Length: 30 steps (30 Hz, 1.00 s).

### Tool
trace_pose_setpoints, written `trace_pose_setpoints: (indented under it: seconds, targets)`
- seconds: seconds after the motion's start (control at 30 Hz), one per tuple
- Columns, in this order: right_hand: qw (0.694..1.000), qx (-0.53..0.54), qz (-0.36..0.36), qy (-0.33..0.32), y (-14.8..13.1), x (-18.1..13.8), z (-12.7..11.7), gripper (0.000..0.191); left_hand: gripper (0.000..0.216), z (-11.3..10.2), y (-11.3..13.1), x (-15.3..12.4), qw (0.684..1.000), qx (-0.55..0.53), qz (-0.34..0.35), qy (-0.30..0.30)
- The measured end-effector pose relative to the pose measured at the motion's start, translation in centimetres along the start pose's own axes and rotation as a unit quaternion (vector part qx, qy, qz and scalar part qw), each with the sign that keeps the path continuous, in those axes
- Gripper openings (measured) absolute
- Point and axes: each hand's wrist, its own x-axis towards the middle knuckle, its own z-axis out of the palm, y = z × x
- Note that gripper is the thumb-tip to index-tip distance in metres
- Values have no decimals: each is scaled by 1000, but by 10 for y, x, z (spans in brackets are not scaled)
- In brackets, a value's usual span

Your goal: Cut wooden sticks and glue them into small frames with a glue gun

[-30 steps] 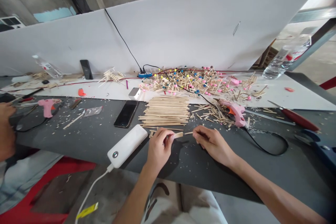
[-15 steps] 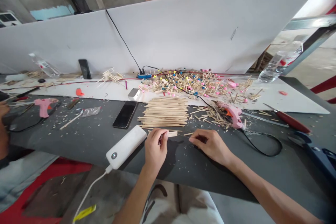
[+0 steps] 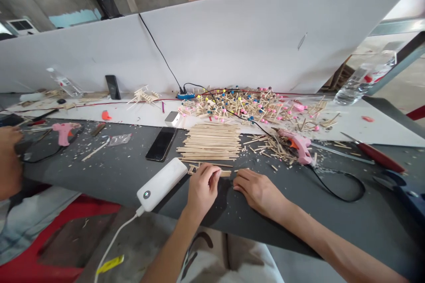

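My left hand [image 3: 202,189] is closed in a pinch on short wooden sticks [image 3: 226,173], whose pale ends stick out to the right of the fingertips. Behind its knuckles, a small joined wooden piece [image 3: 192,169] shows in part. My right hand [image 3: 259,192] rests low over the dark table, fingers curled and pressed together; whatever they may hold is hidden. The tip of a short stick [image 3: 237,170] shows just beyond its fingers. Just past both hands lies a neat row of long thin wooden sticks [image 3: 210,141].
A white power bank [image 3: 162,184] and a black phone [image 3: 161,143] lie left. Behind is a heap of sticks with coloured balls [image 3: 239,102]. Right are a pink glue gun [image 3: 300,146], a red-handled tool [image 3: 378,154] and blue-handled cutters [image 3: 405,192]. Another person's hand [image 3: 9,159] is far left.
My right hand has come lower and slightly nearer my left hand, its fingers now down at the table. The left hand keeps its pinch; the view has shifted slightly.
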Motion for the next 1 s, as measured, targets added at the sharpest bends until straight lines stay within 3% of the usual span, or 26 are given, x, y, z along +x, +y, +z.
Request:
trace_pose_setpoints:
  seconds: [0.17, 0.3, 0.4, 0.5, 0.67, 0.77, 0.9, 1.0]
  targets:
    - [998, -68, -4, -7, -4, -1, 3, 19, 12, 1, -1, 0, 1000, -1, 2, 10]
    - [996, 57, 59, 40, 4, -2, -3, 18, 11, 0, -1, 0, 1000, -3, -1, 9]
    - [969, 187, 146, 76, 10, -3, -13, 13, 11, -1, -1, -1, 1000, -4, 0, 3]
    - [938, 276, 188, 96, 10, -4, -21, 12, 11, -1, 0, 0, 1000, -11, -1, 0]
    - [916, 313, 212, 136, 8, -4, -22, 11, 12, -1, 0, 2, 999, -35, 3, -12]
    - [920, 304, 197, 149, 8, -3, -22, 6, 12, -1, 0, 1, 999, -36, 3, -18]
    - [928, 290, 186, 145, 10, -1, -21, 16, 13, -4, 4, -1, 998, -58, 16, -2]
    - [897, 336, 245, 151, 13, 0, -22, 26, 15, -7, 7, -2, 996, -77, 43, 17]
